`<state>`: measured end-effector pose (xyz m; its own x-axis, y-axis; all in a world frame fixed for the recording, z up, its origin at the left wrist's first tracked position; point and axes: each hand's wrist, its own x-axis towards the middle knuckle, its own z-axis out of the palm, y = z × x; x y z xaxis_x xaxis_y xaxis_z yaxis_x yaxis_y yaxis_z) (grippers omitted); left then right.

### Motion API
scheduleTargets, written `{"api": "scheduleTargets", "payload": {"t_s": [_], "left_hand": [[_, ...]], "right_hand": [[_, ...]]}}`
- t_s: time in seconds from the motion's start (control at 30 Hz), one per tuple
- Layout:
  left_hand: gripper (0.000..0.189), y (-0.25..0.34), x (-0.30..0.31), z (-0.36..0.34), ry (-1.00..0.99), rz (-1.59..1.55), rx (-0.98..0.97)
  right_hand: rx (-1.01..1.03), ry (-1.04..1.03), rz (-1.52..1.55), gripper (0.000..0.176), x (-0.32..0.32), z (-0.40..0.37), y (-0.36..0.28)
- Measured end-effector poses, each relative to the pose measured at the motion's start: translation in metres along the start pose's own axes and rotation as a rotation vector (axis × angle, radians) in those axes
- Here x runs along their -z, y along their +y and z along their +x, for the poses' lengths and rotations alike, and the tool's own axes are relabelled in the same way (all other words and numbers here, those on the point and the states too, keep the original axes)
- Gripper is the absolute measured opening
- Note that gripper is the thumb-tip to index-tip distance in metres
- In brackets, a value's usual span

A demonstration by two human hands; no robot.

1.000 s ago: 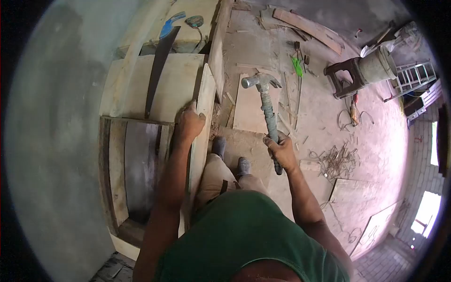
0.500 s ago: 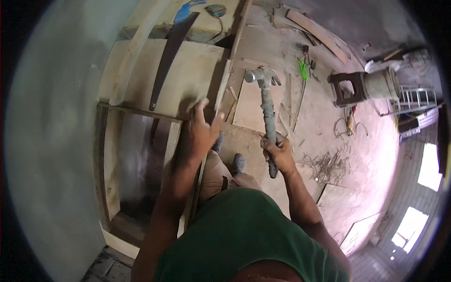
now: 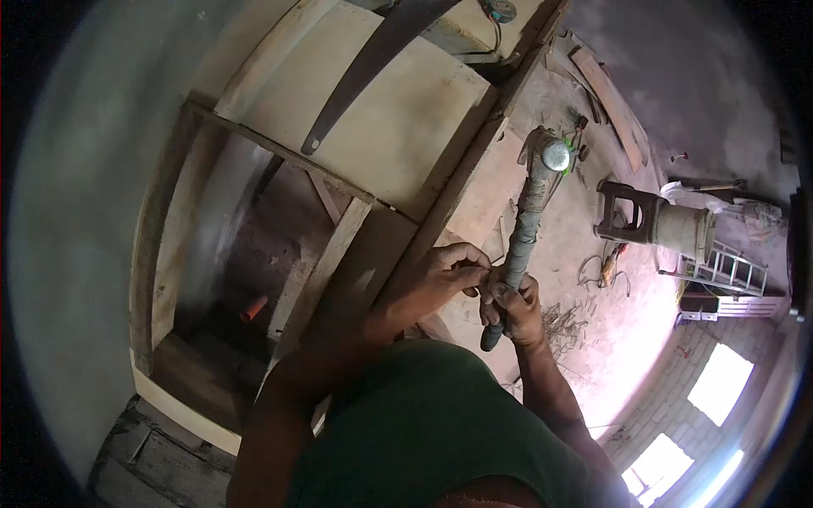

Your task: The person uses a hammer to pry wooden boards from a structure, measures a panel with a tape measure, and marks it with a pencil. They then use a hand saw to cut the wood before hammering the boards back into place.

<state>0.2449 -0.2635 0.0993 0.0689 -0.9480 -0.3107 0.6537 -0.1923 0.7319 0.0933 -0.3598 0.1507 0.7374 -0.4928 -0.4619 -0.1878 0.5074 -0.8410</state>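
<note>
My right hand (image 3: 515, 309) is closed round the wrapped handle of a claw hammer (image 3: 530, 212). The hammer stands head up, its round striking face toward me. Against the right hand's fingers, my left hand (image 3: 457, 273) is pinched; what lies between its fingertips, if anything, is too small to make out. To the left is a wooden frame (image 3: 326, 267) with an open bay, joined to pale board panels (image 3: 406, 102). A handsaw (image 3: 364, 76) rests across the panel, its handle out of view. Near the top edge lies a tape measure (image 3: 500, 10).
Beyond the frame, a stool (image 3: 627, 212) lies on its side beside a bucket (image 3: 684, 230) and a stepladder (image 3: 728, 271). A plank (image 3: 610, 106) and scattered sticks (image 3: 563, 326) lie on the floor. An orange pipe end (image 3: 253, 310) shows inside the bay.
My left hand has moved right, from above the frame to the right hand's fingers. The hammer has turned in my grip. The view has swung, shifting the frame and saw.
</note>
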Motion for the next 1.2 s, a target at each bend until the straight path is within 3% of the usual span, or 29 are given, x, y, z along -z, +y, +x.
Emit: {"api": "scheduleTargets", "payload": {"t_s": [0.07, 0.13, 0.2, 0.27, 0.33, 0.4, 0.43, 0.5, 0.53, 0.67, 0.73, 0.77, 0.83, 0.97, 1.03, 1.13, 1.2], "left_hand": [[0.019, -0.010, 0.006, 0.006, 0.051, 0.094, -0.052], [0.019, -0.012, 0.008, 0.009, 0.095, 0.199, -0.093], [0.017, 0.007, 0.001, 0.008, 0.371, 0.032, -0.355], [0.013, 0.025, 0.020, 0.005, 0.432, -0.012, -0.322], [0.013, 0.026, 0.035, 0.008, 0.487, 0.015, -0.323], [0.016, 0.017, 0.044, 0.013, 0.579, 0.632, -0.252], [0.016, 0.009, 0.038, 0.013, 0.572, 0.641, -0.254], [0.037, 0.018, 0.006, 0.012, 0.704, 1.347, -0.032], [0.045, 0.013, 0.002, 0.011, 0.675, 1.377, -0.041], [0.044, -0.024, 0.016, 0.018, 0.629, 1.563, -0.011], [0.044, -0.016, 0.016, 0.018, 0.551, 1.522, 0.099], [0.044, -0.020, 0.019, 0.017, 0.553, 1.518, 0.100], [0.043, -0.033, 0.026, 0.016, 0.578, 1.571, -0.144], [0.034, -0.033, 0.026, 0.021, 0.615, 1.616, -0.046], [0.035, -0.041, 0.027, 0.024, 0.700, 1.745, -0.199], [0.041, -0.060, 0.039, 0.029, 0.710, 1.681, -0.316], [0.042, -0.064, 0.039, 0.026, 0.668, 1.754, -0.269]], "right_hand": [[-0.016, -0.008, 0.026, 0.022, -0.003, 0.004, -0.005], [0.031, 0.076, -0.183, 0.025, -0.003, 0.006, -0.008], [0.045, 0.131, -0.329, 0.027, 0.008, 0.008, -0.014], [0.029, 0.321, -0.517, 0.028, 0.018, 0.003, -0.016], [0.097, 0.360, -0.541, 0.027, 0.036, -0.002, -0.015], [0.165, 0.451, -0.604, 0.026, 0.054, -0.003, -0.013], [0.170, 0.457, -0.596, 0.026, 0.062, -0.004, -0.009], [0.372, 0.458, -0.844, 0.028, 0.072, -0.004, -0.006], [0.356, 0.452, -0.921, 0.029, 0.071, -0.009, -0.011], [0.320, 0.436, -0.958, 0.033, 0.050, -0.018, -0.021], [0.510, 0.372, -1.089, 0.040, 0.049, -0.012, -0.009], [0.509, 0.369, -1.093, 0.040, 0.048, -0.008, -0.007], [0.391, 0.325, -1.159, 0.047, 0.046, -0.002, -0.005], [0.420, 0.338, -1.069, 0.047, 0.038, -0.004, -0.016], [0.373, 0.350, -1.063, 0.046, 0.033, -0.010, -0.021], [0.508, 0.394, -1.090, 0.046, 0.038, -0.009, -0.014], [0.470, 0.344, -1.130, 0.046, 0.045, -0.006, -0.005]]}}
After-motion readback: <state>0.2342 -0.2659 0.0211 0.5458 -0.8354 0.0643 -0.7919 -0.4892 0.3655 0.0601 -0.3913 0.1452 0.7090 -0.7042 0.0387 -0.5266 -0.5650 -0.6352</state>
